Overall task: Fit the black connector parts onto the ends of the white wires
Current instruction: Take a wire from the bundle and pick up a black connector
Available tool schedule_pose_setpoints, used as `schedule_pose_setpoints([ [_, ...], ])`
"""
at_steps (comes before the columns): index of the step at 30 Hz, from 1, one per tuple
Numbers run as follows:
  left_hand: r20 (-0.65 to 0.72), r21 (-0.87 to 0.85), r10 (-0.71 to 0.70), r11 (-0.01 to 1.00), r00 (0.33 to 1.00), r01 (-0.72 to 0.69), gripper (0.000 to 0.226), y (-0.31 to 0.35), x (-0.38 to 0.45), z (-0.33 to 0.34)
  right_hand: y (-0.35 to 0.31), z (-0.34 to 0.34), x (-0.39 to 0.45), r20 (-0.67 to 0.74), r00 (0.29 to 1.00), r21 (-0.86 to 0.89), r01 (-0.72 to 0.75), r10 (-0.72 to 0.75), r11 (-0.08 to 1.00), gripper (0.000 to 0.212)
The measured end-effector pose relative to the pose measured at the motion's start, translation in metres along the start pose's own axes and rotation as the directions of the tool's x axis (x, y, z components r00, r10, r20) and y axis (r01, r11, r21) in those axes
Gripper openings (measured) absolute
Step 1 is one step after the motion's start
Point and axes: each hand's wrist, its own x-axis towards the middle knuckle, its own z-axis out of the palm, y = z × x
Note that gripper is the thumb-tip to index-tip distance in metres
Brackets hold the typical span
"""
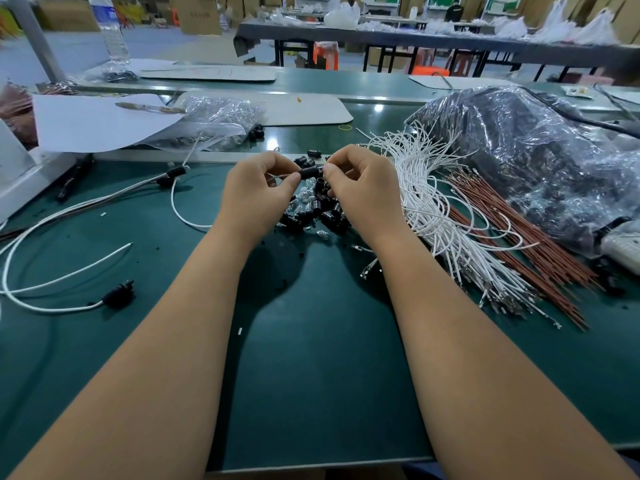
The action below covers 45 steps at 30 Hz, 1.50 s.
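Note:
Between my two hands, above the green table, sits a small black connector part. My left hand pinches its left end with a thin wire coming out there. My right hand pinches the right end with curled fingers. Under my hands lies a pile of loose black connector parts mixed with small clear pieces. A thick bundle of white wires with metal terminals fans out to the right. Finished white wires with black connectors lie at the left.
Brown-red wires lie beside the white bundle. A large clear bag of black parts fills the right. A smaller plastic bag and white sheet sit at the back left, with a water bottle behind.

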Motion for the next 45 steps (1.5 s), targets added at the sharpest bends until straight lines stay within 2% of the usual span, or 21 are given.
schedule_pose_setpoints([
  [6,-0.025,0.155,0.14,0.979,0.99,-0.134,0.006,0.004,-0.001,0.003,0.001,0.001,0.001,0.001,1.0,-0.013,0.02,-0.019,1.0,0.015],
  [10,-0.012,0.147,0.096,0.985,0.995,-0.094,0.006,0.005,-0.002,0.005,0.002,0.003,0.001,0.037,0.999,-0.015,0.028,-0.027,0.999,0.011],
  [13,0.007,-0.048,-0.025,0.999,1.0,0.025,0.004,0.008,-0.002,0.005,0.002,0.002,0.001,0.067,0.997,0.078,-0.033,0.028,0.996,0.012],
  [15,0.035,-0.217,-0.115,0.969,0.993,0.12,0.007,0.008,-0.001,0.002,0.002,0.0,0.002,0.105,0.992,0.188,-0.091,0.072,0.978,0.016],
  [18,0.089,-0.361,-0.162,0.914,0.983,0.184,0.01,0.007,0.0,-0.003,0.0,-0.003,0.004,0.212,0.967,0.331,-0.204,0.138,0.921,0.022],
  [21,0.113,-0.422,-0.154,0.887,0.982,0.188,0.01,0.006,-0.001,-0.003,-0.001,-0.007,0.006,0.3,0.932,0.468,-0.328,0.202,0.82,0.021],
  [27,0.071,-0.447,-0.126,0.883,0.989,0.145,0.001,0.008,-0.002,0.001,-0.002,-0.005,0.006,0.323,0.914,0.562,-0.394,0.245,0.727,0.004],
  [31,0.062,-0.416,-0.109,0.901,0.992,0.125,0.003,0.008,-0.002,0.004,-0.001,0.0,0.004,0.283,0.939,0.476,-0.313,0.194,0.822,0.003],
  [34,0.065,-0.367,-0.128,0.919,0.99,0.143,0.008,0.005,0.0,0.007,0.0,0.002,0.004,0.248,0.95,0.422,-0.282,0.19,0.862,0.01],
  [37,0.067,-0.334,-0.128,0.932,0.989,0.143,0.011,0.003,0.0,0.008,0.002,0.003,0.003,0.233,0.954,0.398,-0.269,0.187,0.877,0.014],
  [40,0.044,-0.265,-0.077,0.96,0.996,0.085,0.014,0.0,0.0,0.008,0.004,0.004,0.003,0.213,0.957,0.405,-0.271,0.198,0.873,0.012],
  [42,0.04,-0.208,-0.027,0.977,0.999,0.035,0.008,-0.002,0.0,0.008,0.005,0.003,0.004,0.194,0.957,0.409,-0.278,0.214,0.869,0.011],
  [45,-0.07,-0.083,0.022,0.996,0.997,-0.028,0.003,-0.006,0.0,0.009,0.006,0.003,0.004,0.165,0.96,0.408,-0.276,0.227,0.87,0.011],
])
